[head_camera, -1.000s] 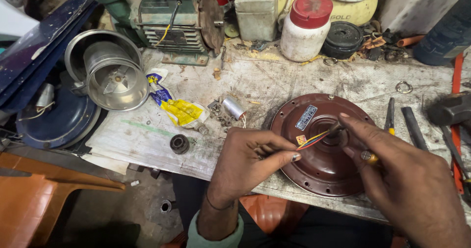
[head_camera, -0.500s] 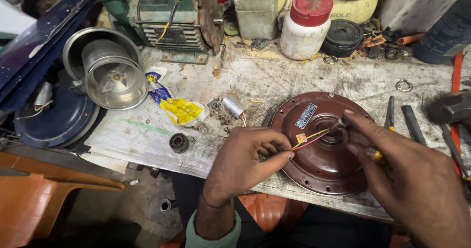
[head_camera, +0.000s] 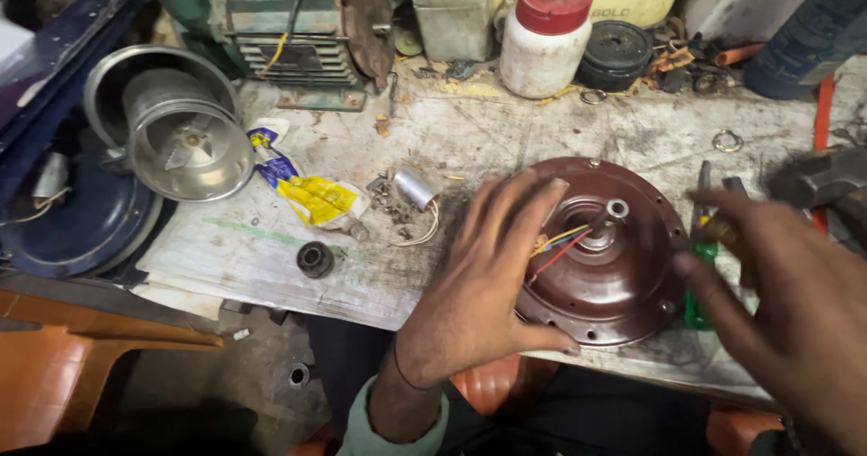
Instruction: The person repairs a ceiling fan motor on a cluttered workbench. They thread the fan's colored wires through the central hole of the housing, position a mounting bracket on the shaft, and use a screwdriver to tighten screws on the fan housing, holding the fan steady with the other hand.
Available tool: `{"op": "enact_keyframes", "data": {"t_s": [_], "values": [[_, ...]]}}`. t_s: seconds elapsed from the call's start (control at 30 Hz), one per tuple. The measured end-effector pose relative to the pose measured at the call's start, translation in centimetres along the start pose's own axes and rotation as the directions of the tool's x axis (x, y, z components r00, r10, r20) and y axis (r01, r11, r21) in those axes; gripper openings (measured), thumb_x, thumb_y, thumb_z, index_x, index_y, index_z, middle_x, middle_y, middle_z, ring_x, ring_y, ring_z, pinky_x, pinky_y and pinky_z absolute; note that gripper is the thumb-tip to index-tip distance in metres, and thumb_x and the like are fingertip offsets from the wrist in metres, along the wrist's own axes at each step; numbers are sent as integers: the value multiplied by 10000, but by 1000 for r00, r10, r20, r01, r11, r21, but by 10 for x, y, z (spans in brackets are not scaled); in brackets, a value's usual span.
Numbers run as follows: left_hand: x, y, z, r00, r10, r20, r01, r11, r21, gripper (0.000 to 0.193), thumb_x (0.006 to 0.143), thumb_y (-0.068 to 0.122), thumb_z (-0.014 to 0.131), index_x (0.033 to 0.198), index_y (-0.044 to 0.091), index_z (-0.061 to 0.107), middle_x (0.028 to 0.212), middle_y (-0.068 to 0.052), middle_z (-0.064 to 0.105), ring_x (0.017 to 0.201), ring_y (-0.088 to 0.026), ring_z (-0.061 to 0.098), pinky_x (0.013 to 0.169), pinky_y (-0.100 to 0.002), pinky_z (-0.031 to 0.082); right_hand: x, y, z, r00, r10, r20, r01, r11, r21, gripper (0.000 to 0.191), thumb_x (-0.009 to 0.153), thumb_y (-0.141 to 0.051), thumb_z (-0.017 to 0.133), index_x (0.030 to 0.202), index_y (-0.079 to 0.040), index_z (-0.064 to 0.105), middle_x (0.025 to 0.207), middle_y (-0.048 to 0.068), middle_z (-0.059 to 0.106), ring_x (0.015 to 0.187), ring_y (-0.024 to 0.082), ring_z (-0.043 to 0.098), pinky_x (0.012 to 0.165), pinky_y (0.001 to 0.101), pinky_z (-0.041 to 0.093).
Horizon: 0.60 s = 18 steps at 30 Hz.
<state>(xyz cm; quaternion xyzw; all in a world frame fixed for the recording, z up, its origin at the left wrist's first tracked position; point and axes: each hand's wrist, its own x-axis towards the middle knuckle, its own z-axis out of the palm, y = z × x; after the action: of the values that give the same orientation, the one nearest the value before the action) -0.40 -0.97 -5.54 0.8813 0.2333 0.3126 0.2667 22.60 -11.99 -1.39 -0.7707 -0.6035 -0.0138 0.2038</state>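
A round brown motor cover (head_camera: 623, 284) lies on the workbench, with a steel shaft (head_camera: 617, 209) at its centre and thin red and yellow wires (head_camera: 558, 244) coming out beside it. My left hand (head_camera: 488, 275) hovers over the cover's left side with its fingers spread and nothing in it. My right hand (head_camera: 795, 311), blurred, is at the cover's right rim with its fingers stretched out above a green-handled screwdriver (head_camera: 698, 280) that lies on the bench.
On the bench (head_camera: 506, 140) are a small silver capacitor (head_camera: 415, 188), a black ring (head_camera: 314, 259) and a yellow and blue packet (head_camera: 312, 194). A metal housing (head_camera: 176, 140) sits left, a red-lidded white jar (head_camera: 546, 32) behind, a hammer (head_camera: 822, 181) right.
Both hands have let go of the wires they pinched over the cover. The left hand has spread open and the right hand has drawn back to the right rim.
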Motion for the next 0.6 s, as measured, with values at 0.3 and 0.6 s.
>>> {"op": "enact_keyframes", "data": {"t_s": [0.3, 0.6], "values": [[-1, -4, -6, 1000, 6, 29, -3, 995, -100, 1429, 499, 288, 1004, 1614, 27, 148, 1657, -260, 302, 1546, -458, 301, 1255, -494, 290, 18, 19, -3, 988, -99, -121, 86, 990, -112, 409, 926, 6, 629, 1324, -84, 654, 1071, 168, 721, 951, 381, 696, 799, 470, 546], [-1, 21, 4, 993, -94, -74, 90, 994, -55, 1360, 479, 280, 1013, 1579, 83, 237, 1600, -251, 326, 1496, -472, 328, 1205, -500, 320, 2, 55, 5, 986, 1, 164, 71, 900, -429, 288, 916, -159, 664, 1177, -245, 749, 981, 92, 737, 924, 307, 716, 946, 458, 560]]}}
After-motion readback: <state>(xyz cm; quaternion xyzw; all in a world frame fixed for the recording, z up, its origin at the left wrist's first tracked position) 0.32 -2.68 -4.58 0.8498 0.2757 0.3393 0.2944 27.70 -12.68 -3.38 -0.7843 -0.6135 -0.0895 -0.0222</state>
